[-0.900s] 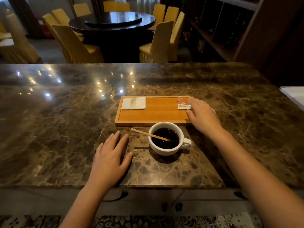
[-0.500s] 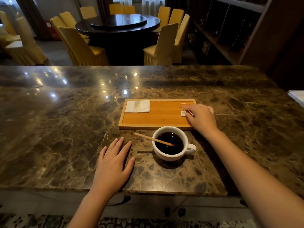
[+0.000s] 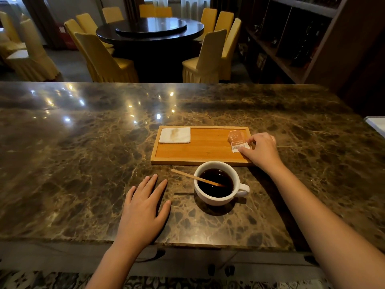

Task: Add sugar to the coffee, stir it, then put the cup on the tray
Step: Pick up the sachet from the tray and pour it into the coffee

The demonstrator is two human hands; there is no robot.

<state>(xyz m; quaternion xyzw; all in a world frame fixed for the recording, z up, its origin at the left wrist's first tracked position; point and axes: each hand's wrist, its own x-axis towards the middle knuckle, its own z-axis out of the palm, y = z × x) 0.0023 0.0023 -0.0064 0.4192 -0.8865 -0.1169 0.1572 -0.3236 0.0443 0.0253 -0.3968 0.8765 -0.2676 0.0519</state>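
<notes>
A white cup (image 3: 216, 200) of black coffee stands on the marble counter just in front of a wooden tray (image 3: 200, 152). A wooden stir stick (image 3: 187, 175) leans in the cup, its free end pointing left. An orange and white sugar packet (image 3: 237, 140) lies tilted at the tray's right end. My right hand (image 3: 260, 152) pinches the packet's near white edge between thumb and fingers. My left hand (image 3: 143, 209) lies flat on the counter left of the cup, fingers spread and holding nothing.
A folded white napkin (image 3: 175, 135) with a brown stain lies in the tray's far left corner. The marble counter (image 3: 83, 174) stretches wide to the left. Beyond it stand a round dark table (image 3: 150, 30) and yellow-covered chairs. A white object (image 3: 377, 124) sits at the right edge.
My right hand has closed its fingers on the sugar packet and lifted its far end off the tray. The left hand stays flat. The view has shifted slightly.
</notes>
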